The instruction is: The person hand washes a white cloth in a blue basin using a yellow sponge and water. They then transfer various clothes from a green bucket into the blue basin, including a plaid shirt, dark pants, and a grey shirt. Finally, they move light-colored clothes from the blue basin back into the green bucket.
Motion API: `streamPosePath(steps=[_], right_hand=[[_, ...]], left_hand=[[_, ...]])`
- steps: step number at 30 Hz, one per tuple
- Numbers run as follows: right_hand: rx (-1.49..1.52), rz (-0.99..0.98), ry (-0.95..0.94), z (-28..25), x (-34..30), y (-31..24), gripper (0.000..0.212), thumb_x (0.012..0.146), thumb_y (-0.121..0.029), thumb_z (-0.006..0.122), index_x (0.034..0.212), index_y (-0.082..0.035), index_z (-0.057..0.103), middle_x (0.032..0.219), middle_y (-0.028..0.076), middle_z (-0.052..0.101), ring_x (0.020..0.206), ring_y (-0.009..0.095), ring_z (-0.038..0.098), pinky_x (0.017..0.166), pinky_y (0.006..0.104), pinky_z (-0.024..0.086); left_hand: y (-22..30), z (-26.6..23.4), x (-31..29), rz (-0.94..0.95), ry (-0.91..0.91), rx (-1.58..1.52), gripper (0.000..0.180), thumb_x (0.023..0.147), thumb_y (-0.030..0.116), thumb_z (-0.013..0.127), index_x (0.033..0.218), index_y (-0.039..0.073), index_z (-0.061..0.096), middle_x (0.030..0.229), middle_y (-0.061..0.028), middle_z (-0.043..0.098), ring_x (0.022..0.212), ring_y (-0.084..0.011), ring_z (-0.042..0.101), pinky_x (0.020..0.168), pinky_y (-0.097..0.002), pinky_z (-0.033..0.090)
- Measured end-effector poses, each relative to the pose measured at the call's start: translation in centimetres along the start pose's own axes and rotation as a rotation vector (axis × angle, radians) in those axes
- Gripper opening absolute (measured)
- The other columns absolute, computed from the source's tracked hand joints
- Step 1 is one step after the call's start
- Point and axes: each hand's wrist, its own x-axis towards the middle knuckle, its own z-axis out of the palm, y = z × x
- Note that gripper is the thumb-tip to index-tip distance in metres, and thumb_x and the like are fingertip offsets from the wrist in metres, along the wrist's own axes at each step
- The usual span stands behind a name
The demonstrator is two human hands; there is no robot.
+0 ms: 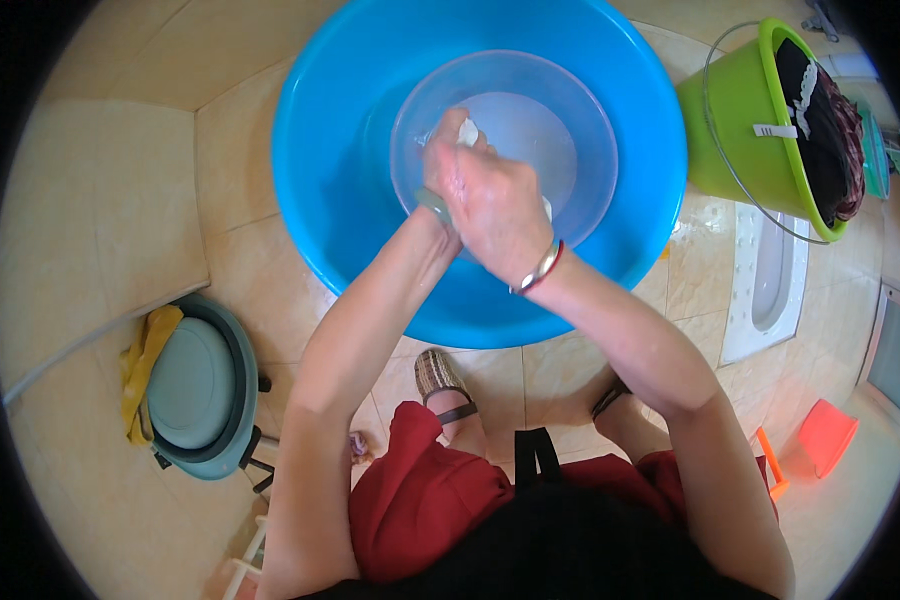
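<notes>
"Hands first! What are they doing?"

"The left hand (pixel 446 150) and the right hand (pixel 503 208) are pressed together, closed tight on a white thing (pixel 468 132). Only bits peek out, so I can't tell what it is."

"Where is it?"

"Up over the clear bowl (pixel 575 130). That bowl sits inside a big blue tub (pixel 340 120)."

"Anything on the wrists?"

"Yes! A pale green bangle (pixel 433 204) on the left and a silver bangle (pixel 542 268) on the right, with a red string (pixel 558 252) beside it."

"What's around the tub?"

"On the far right, a green bucket (pixel 735 130) with dark clothes (pixel 820 130) in it. Nearer than that, a white squat toilet (pixel 770 270) in the floor (pixel 550 375). On the left, a gray-green basin (pixel 192 385) with a yellow cloth (pixel 148 375) next to it."

"And near us?"

"A striped shoe (pixel 435 372) and red clothes (pixel 435 475)."
</notes>
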Motion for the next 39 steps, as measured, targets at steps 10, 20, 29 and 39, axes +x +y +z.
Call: streamPosePath(steps=[10,20,29,39], right_hand=[[-0.011,-0.058,-0.056,-0.8,0.6,0.4,0.020,0.085,-0.015,0.052,0.070,-0.003,0.057,0.066,0.017,0.060,0.056,0.033,0.060,0.049,0.0417,0.047],[1.081,0.918,-0.271,-6.0,2.3,10.1,0.029,0.089,-0.025,0.057,0.101,0.001,0.064,0.097,0.012,0.064,0.091,0.017,0.060,0.079,0.0287,0.048],[1.257,0.824,-0.373,-8.4,3.2,8.7,0.030,0.090,-0.019,0.057,0.113,0.000,0.060,0.107,0.008,0.062,0.096,0.016,0.059,0.082,0.0265,0.048],[0.009,-0.213,-0.438,-6.7,-2.3,-0.6,0.032,0.081,-0.010,0.053,0.114,-0.006,0.054,0.104,0.010,0.064,0.072,0.024,0.063,0.063,0.0357,0.052]], left_hand=[[-0.8,-1.2,1.1,-0.061,-0.184,-0.209,0.033,0.094,0.036,0.043,0.101,0.006,0.056,0.098,-0.0067,0.056,0.086,-0.0178,0.053,0.073,-0.0347,0.045],[1.9,3.0,-0.1,-0.019,0.497,0.236,0.043,0.095,0.039,0.042,0.118,0.003,0.052,0.118,-0.0112,0.056,0.109,-0.0220,0.054,0.093,-0.0379,0.043],[1.6,5.3,-1.2,0.268,0.502,0.838,0.040,0.097,0.032,0.040,0.119,0.001,0.053,0.122,-0.0101,0.054,0.115,-0.0213,0.050,0.097,-0.0396,0.039],[-0.6,3.6,-1.4,-0.042,-0.052,0.090,0.046,0.096,0.026,0.036,0.137,0.006,0.034,0.138,-0.0133,0.040,0.124,-0.0271,0.042,0.105,-0.0407,0.034]])
